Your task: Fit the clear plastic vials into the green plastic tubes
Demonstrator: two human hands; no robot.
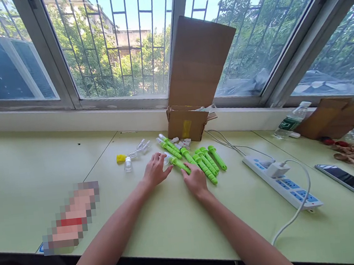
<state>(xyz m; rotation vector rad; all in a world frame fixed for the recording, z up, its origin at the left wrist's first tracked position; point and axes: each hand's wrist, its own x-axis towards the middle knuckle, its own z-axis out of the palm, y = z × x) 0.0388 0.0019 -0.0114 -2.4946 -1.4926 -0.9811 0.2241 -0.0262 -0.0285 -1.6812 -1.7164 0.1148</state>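
My right hand (195,180) is closed around the near end of a green plastic tube (179,164) with a ribbed body. At that tube's far end is a small clear plastic piece (166,159), close to the fingers of my left hand (156,169). My left hand has its thumb and fingers apart; whether it touches the clear piece I cannot tell. Several more green tubes (206,169) lie to the right of and behind my right hand. Two tubes at the back have clear tips (161,137). Clear plastic caps (127,164) lie left of my left hand.
A cardboard box (186,125) with a raised flap stands against the window sill. To the right are a white power strip (283,184) with cables, a phone (353,184) and a water bottle (292,121). A yellow piece (121,158) and a blurred-out object (72,219) lie left.
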